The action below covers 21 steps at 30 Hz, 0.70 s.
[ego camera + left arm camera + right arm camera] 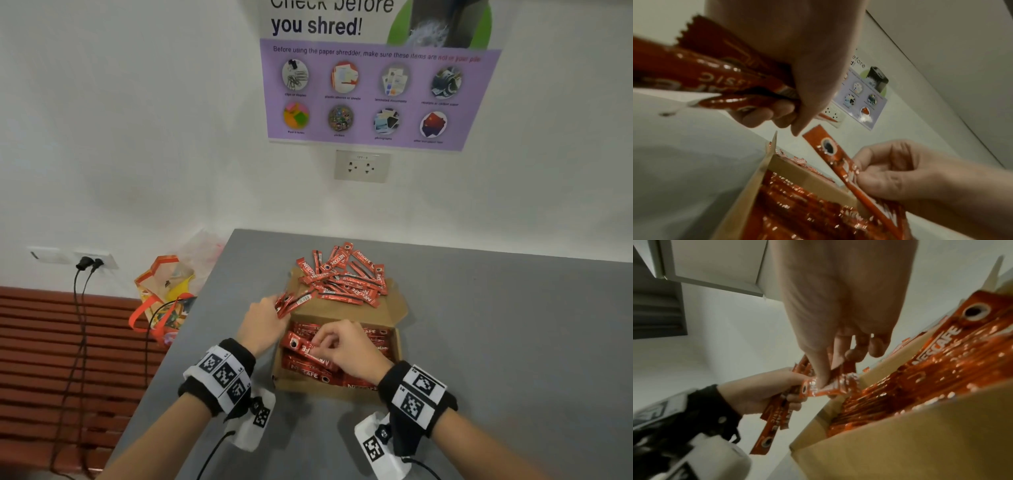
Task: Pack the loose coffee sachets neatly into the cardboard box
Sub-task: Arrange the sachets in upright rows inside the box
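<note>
A person's left hand grips a small bundle of red sachets just beside the far-left corner of an open cardboard box on a grey table, fingers curled round the bundle. The left wrist view shows the thumb pressed over the sachets with fingertips wrapped beneath.

The right hand hovers over the box's interior, thumb and fingers pinching a single sachet that lies slanted across the rows already packed inside. In the right wrist view the thumb presses on that sachet's crinkled end.

The box sits near the person at the middle of the table, its lid flap folded back on the far side. A loose pile of sachets rests on the flap and the table just beyond it.

On the wall behind hang a purple shredder poster and a power socket; a colourful bag stands left of the table.
</note>
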Each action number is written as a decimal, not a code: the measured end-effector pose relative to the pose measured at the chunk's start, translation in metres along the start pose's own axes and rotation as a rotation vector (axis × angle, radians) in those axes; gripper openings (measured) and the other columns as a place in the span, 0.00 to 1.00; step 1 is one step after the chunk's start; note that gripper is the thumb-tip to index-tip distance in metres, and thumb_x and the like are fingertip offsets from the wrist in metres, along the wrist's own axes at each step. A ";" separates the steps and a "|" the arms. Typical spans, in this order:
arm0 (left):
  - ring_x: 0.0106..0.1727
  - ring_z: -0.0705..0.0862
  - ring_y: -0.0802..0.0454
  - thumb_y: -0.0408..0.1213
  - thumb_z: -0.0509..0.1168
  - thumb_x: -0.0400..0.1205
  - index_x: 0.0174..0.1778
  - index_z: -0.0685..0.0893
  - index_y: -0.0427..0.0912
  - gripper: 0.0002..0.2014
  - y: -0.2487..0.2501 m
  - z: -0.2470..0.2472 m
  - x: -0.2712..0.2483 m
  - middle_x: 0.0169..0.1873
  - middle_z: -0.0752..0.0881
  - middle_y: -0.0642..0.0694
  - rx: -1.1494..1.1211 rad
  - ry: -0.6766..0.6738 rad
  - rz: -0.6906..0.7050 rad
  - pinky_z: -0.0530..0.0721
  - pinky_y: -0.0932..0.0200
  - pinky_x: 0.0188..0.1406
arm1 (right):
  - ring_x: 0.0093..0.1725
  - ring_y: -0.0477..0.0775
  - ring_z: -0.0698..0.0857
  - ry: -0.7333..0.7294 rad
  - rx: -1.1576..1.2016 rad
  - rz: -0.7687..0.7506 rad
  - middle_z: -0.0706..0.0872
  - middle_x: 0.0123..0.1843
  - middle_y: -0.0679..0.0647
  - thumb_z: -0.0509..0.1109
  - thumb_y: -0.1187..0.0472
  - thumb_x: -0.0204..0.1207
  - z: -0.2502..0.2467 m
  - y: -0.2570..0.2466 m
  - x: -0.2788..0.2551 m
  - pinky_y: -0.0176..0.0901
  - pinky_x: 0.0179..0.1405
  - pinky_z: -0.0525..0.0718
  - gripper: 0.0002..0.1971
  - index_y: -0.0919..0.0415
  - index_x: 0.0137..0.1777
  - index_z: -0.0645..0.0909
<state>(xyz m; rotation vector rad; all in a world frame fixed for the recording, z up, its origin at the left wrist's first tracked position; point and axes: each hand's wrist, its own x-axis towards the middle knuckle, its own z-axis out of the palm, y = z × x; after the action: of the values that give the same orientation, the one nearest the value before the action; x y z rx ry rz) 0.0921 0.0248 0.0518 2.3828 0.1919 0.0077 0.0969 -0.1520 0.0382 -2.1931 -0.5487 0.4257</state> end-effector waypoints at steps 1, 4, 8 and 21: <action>0.37 0.82 0.52 0.34 0.64 0.81 0.45 0.81 0.42 0.02 -0.002 0.002 0.000 0.36 0.84 0.47 0.033 -0.019 -0.019 0.75 0.67 0.36 | 0.38 0.44 0.85 -0.004 0.002 0.006 0.87 0.37 0.49 0.76 0.59 0.71 0.003 -0.001 0.000 0.35 0.44 0.85 0.05 0.57 0.45 0.86; 0.35 0.79 0.51 0.33 0.64 0.81 0.32 0.74 0.41 0.11 -0.010 0.004 0.002 0.30 0.80 0.49 0.089 -0.089 -0.086 0.74 0.65 0.32 | 0.37 0.50 0.87 0.005 0.090 0.016 0.89 0.39 0.57 0.75 0.65 0.72 0.007 -0.004 -0.001 0.44 0.44 0.88 0.08 0.55 0.44 0.78; 0.28 0.77 0.56 0.33 0.64 0.80 0.26 0.72 0.46 0.16 -0.021 0.007 0.006 0.25 0.77 0.52 0.096 -0.157 -0.116 0.69 0.69 0.23 | 0.30 0.50 0.86 -0.004 0.148 -0.055 0.85 0.38 0.57 0.71 0.71 0.72 0.005 -0.011 -0.005 0.46 0.37 0.88 0.24 0.51 0.63 0.68; 0.33 0.80 0.48 0.36 0.65 0.79 0.25 0.73 0.45 0.16 -0.024 0.011 0.010 0.25 0.78 0.50 0.111 -0.171 -0.149 0.73 0.62 0.28 | 0.41 0.45 0.86 0.060 -0.027 -0.163 0.88 0.44 0.52 0.71 0.64 0.73 0.021 -0.006 -0.006 0.37 0.44 0.84 0.11 0.53 0.54 0.80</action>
<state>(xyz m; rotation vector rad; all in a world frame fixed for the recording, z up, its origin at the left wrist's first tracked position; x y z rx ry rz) 0.0992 0.0363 0.0266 2.4580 0.2944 -0.2830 0.0799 -0.1382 0.0311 -2.1597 -0.6983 0.2666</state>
